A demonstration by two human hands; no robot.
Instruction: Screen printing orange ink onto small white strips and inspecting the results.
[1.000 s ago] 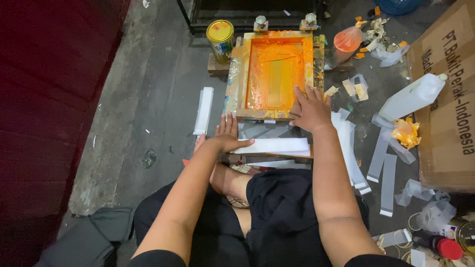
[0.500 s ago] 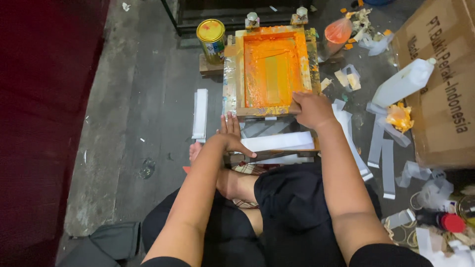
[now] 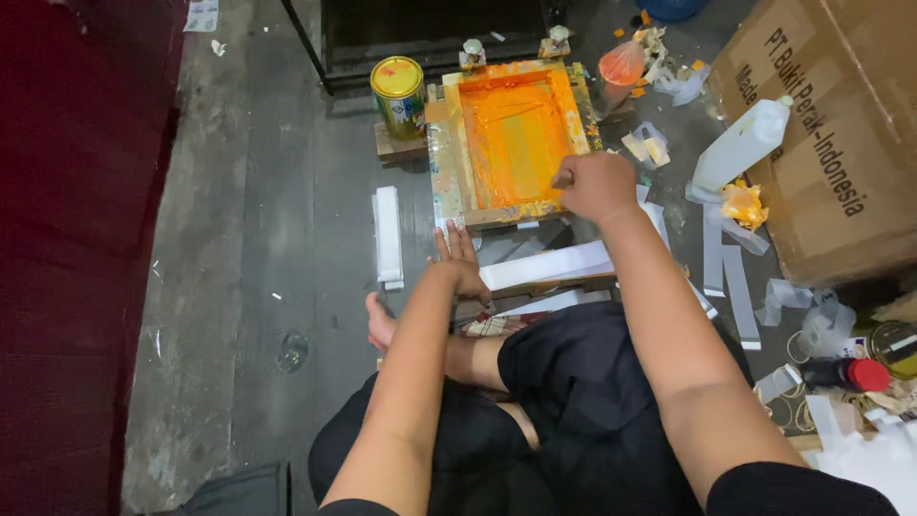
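— Since a second ago, what has changed in the head view?
— Right hand (image 3: 594,184) has closed into a fist at the near right corner of the orange-inked screen frame (image 3: 511,139); what it grips, if anything, is hidden.
— And the left hand (image 3: 458,260)?
— Flat, fingers spread, pressing white paper strips (image 3: 549,263) on the floor below the frame.
— Step?
— Seemingly between prints; lifting the frame squarely would come next.

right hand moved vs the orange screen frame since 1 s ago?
Yes. The right hand was at the near right corner of the orange screen frame, partly off it; now it is a fist on the frame's right side, further up and in over the orange screen.
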